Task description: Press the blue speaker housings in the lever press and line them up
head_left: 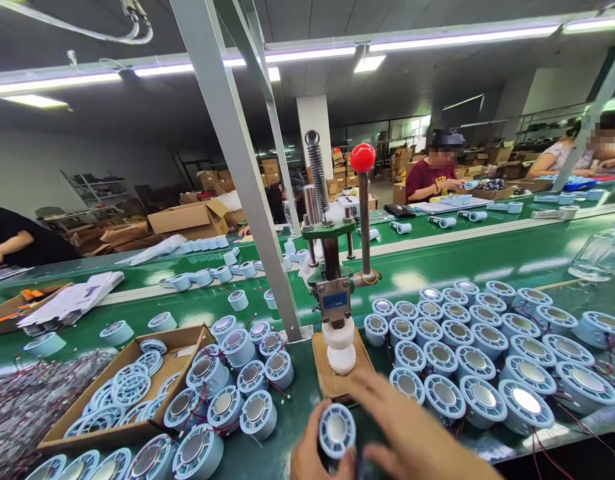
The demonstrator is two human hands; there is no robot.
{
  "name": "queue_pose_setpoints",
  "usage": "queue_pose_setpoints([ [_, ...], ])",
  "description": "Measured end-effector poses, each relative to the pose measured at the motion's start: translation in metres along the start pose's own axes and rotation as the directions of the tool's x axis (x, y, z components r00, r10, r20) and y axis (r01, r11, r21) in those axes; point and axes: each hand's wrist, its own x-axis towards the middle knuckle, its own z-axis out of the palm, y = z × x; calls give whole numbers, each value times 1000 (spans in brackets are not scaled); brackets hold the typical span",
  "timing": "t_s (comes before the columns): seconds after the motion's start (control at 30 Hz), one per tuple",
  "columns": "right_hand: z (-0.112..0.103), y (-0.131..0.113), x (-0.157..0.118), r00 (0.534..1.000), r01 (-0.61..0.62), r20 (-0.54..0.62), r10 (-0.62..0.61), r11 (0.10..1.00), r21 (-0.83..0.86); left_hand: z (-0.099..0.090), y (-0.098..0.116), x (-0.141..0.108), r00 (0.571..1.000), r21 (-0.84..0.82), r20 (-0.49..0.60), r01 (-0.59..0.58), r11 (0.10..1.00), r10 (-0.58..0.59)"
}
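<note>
My left hand (307, 450) grips a light-blue round housing (337, 430) with a silver disc in its slotted face, turned up toward me. Just right of it is my right hand (412, 427), a little blurred, with fingers stretched forward and apart and nothing seen in them. Beyond both hands stands a hand press (335, 293) with a red ball lever (363, 159). Its white round pressing head (340, 337) sits over a white block (341, 360) on a brown board (323, 373).
Rows of similar housings (472, 360) cover the right side; more (257, 407) stand left. A cardboard tray (57, 437) holds light-blue rings (131, 385), beside a heap of wires (62, 390). A grey post (237, 153) rises behind. Co-workers sit across the green line (492, 250).
</note>
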Motion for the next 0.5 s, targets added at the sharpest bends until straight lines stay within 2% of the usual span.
queue_pose_setpoints([
  [0.03, -37, -7, 14, 989, 56, -133, -62, 997, -47, -11, 10, 12, 1000, -10, 1, 13, 1000, -13],
  [0.07, -75, -13, 31, 946, 103, -298, -129, 990, -100, -21, 21, 26, 1000, -20, -14, 17, 1000, -17],
  [0.13, -147, -22, 76, 787, 164, -556, -268, 959, -231, -37, 43, 54, 999, -48, -48, -10, 999, 8],
  [0.17, -178, -24, 102, 706, 178, -636, -313, 946, -269, -41, 53, 67, 998, -65, -53, -34, 997, 30],
  [0.2, -203, -25, 128, 639, 182, -697, -326, 944, -275, -43, 61, 78, 998, -80, -43, -55, 995, 52],
  [0.23, -222, -25, 154, 608, 191, -731, -311, 950, -245, -43, 66, 87, 997, -93, -37, -72, 993, 69],
  [0.27, -235, -25, 176, 612, 207, -745, -266, 963, -174, -42, 70, 93, 996, -103, -37, -83, 991, 79],
  [0.3, -242, -24, 195, 639, 229, -741, -205, 971, -71, -40, 72, 98, 996, -115, -40, -88, 989, 84],
  [0.37, -241, -22, 218, 704, 276, -704, -95, 950, 148, -33, 71, 102, 995, -159, -39, -101, 982, 96],
  [0.4, -236, -21, 222, 719, 299, -693, -57, 925, 234, -29, 70, 102, 994, -190, -28, -107, 976, 104],
  [0.5, -222, -20, 220, 700, 362, -714, -11, 867, 342, -12, 67, 104, 991, -295, 28, -116, 949, 130],
])
